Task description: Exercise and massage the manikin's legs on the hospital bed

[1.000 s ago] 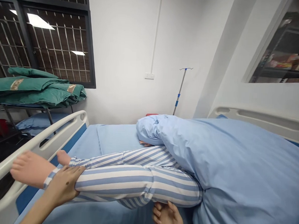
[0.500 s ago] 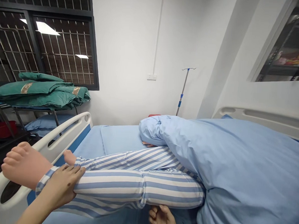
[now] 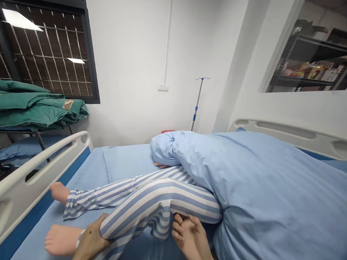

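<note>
The left hand (image 3: 92, 233), at lower left of centre, had its fingers closed around the near leg (image 3: 147, 203) just above the ankle. The right hand (image 3: 193, 238), at lower centre, had its fingers curled in against the underside of that leg behind the knee; whether they gripped the cloth, I cannot tell. The leg, in striped trousers, was bent across the lower middle of the frame, its bare near foot (image 3: 62, 240) at lower left. Behind it lay the far leg (image 3: 104, 196), straighter, its far foot (image 3: 59, 193) close to the footboard (image 3: 57, 163); contact could not be judged. Between the near foot and the footboard ran a bare strip of sheet (image 3: 129, 158), and more sheet lay open left of centre, beyond the far leg. At right the room was tight: the edge of the bunched quilt (image 3: 263, 187) came down just beside the right wrist. Past it, the headboard (image 3: 322, 142) bounded the bed at right.
</note>
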Demonstrator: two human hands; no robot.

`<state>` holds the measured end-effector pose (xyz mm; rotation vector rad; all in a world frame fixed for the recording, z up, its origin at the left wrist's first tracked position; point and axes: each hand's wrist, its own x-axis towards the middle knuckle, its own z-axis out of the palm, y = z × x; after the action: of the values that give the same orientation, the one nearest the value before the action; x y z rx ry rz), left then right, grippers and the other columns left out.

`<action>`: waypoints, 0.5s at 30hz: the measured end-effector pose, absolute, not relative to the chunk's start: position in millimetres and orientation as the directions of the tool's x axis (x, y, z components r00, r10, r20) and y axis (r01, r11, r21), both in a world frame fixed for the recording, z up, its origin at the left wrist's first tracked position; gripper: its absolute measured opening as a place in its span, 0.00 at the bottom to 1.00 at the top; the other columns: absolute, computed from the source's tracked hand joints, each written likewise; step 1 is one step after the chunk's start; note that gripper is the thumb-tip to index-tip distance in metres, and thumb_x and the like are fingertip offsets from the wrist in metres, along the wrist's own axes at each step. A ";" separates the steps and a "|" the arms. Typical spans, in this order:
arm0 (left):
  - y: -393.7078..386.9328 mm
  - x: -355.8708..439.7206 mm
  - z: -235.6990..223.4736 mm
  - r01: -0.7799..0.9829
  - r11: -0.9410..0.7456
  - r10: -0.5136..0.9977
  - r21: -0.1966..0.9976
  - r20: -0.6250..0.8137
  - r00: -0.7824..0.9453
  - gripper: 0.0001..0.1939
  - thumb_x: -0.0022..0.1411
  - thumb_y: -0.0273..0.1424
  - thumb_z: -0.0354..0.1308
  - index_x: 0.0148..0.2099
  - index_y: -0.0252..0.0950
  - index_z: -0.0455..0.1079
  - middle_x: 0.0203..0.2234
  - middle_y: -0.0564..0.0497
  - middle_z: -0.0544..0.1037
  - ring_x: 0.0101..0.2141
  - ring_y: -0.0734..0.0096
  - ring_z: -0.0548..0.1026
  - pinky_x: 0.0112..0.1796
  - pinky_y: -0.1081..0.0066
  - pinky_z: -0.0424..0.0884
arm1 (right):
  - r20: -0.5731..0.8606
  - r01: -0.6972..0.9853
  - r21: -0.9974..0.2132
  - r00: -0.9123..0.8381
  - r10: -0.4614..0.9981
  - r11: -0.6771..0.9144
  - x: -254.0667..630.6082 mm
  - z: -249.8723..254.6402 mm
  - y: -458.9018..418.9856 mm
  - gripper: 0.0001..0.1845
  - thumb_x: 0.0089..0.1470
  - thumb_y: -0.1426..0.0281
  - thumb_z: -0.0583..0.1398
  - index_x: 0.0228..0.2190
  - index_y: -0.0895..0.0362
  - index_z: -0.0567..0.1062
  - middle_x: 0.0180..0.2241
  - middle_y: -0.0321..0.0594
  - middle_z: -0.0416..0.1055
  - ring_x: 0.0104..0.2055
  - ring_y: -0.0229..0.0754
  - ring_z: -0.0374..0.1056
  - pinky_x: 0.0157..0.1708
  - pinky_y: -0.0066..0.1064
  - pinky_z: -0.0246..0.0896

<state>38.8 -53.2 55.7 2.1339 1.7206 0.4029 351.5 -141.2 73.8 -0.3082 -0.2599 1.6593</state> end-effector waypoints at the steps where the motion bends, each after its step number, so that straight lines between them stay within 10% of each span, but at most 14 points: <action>1: -54.0 46.5 51.6 0.862 -0.175 0.977 0.475 -0.023 0.211 0.25 0.38 0.25 0.49 0.44 0.44 0.64 0.33 0.55 0.76 0.36 0.63 0.74 0.33 0.71 0.65 | -0.044 -0.930 -0.352 -0.093 0.995 -0.103 352.7 76.6 -141.3 0.12 0.44 0.65 0.63 0.27 0.59 0.67 0.27 0.34 0.62 0.25 0.31 0.54 0.23 0.25 0.47; 15: -58.9 69.5 51.0 0.892 -0.207 0.971 0.402 -0.025 0.237 0.24 0.44 0.26 0.53 0.47 0.43 0.62 0.36 0.54 0.75 0.38 0.64 0.74 0.32 0.73 0.64 | -0.035 -0.945 -0.314 -0.081 0.996 -0.088 356.3 89.9 -142.9 0.10 0.44 0.67 0.62 0.29 0.59 0.69 0.28 0.35 0.64 0.26 0.33 0.56 0.23 0.25 0.50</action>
<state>69.5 -58.9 51.0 2.1829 1.7237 0.3333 356.3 -142.9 89.9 -0.2721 -0.2377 1.6423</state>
